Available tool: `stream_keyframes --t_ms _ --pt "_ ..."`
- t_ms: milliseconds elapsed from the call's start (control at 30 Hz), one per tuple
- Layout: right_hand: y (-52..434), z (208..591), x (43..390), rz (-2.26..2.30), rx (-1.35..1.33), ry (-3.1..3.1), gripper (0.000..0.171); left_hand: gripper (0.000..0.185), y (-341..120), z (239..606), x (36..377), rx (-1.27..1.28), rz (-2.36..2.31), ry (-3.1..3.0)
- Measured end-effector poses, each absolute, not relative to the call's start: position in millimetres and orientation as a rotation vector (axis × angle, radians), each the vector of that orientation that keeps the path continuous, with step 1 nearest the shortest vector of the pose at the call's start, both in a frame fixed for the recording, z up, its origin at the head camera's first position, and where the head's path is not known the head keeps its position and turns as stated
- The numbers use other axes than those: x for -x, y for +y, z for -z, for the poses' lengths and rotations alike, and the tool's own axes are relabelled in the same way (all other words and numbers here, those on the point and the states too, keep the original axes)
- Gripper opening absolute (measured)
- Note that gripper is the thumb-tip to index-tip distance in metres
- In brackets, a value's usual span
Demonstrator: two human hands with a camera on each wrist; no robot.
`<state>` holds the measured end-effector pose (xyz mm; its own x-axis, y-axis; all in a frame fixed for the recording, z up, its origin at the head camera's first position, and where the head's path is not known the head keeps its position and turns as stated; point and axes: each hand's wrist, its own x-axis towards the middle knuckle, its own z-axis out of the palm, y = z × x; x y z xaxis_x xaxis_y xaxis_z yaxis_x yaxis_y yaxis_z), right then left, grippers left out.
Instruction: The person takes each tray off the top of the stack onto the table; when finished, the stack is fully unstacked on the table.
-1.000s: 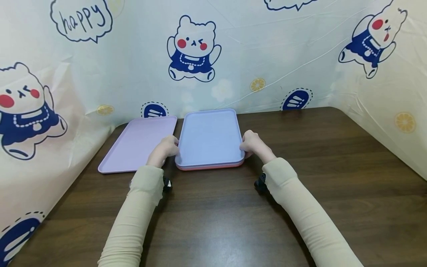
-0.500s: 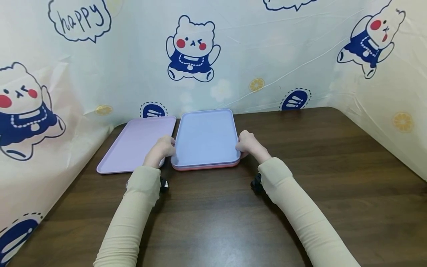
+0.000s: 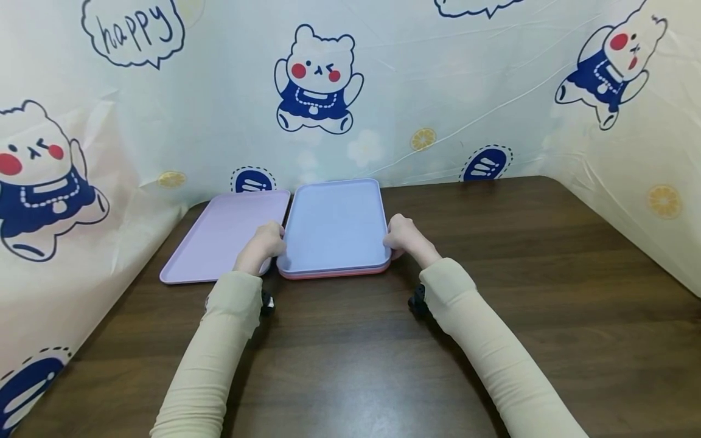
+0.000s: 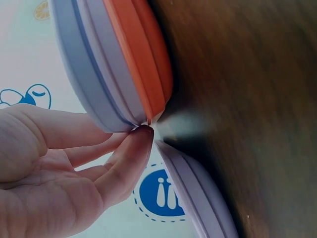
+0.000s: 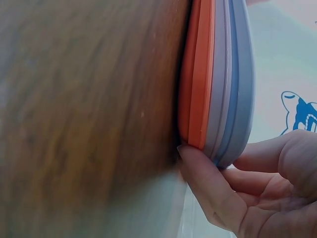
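A stack of trays lies on the dark wooden table (image 3: pixel 547 274), a pale blue tray (image 3: pixel 334 225) on top and an orange tray (image 3: pixel 334 275) at the bottom. My left hand (image 3: pixel 265 243) pinches the stack's left rim and my right hand (image 3: pixel 402 237) pinches its right rim. In the left wrist view a fingertip (image 4: pixel 141 136) sits under the blue rim (image 4: pixel 74 59), beside the orange tray (image 4: pixel 143 54). In the right wrist view a finger (image 5: pixel 203 168) reaches under the orange edge (image 5: pixel 198 74), below the blue rim (image 5: pixel 240 74).
A lilac tray (image 3: pixel 224 237) lies flat just left of the stack, its edge (image 4: pixel 198 188) almost touching it. A printed cartoon sheet (image 3: pixel 350 91) walls the table at the back and on both sides. Bare tabletop spreads to the right and toward me.
The tray stack has slid a little to the left, closer to the lilac tray, with both hands still on its rims.
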<state>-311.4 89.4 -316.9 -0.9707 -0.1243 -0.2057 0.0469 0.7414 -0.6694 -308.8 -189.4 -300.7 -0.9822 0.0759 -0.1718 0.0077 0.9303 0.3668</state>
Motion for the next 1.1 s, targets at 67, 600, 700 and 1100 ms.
stream_keyframes --t_ms 67,600,700,1100 --pt "88 317 311 1.053 0.057 2.701 0.019 0.046 -191 300 308 -0.057 -0.55 2.907" --pt "75 315 313 1.021 0.037 2.686 0.009 0.032 -198 298 305 0.015 -0.562 2.898" --pt "74 316 314 1.014 0.029 2.686 0.009 0.036 -199 298 304 0.015 -0.562 2.893" --pt "73 314 313 1.027 0.037 2.681 0.013 0.047 -200 298 305 0.051 -0.578 2.871"
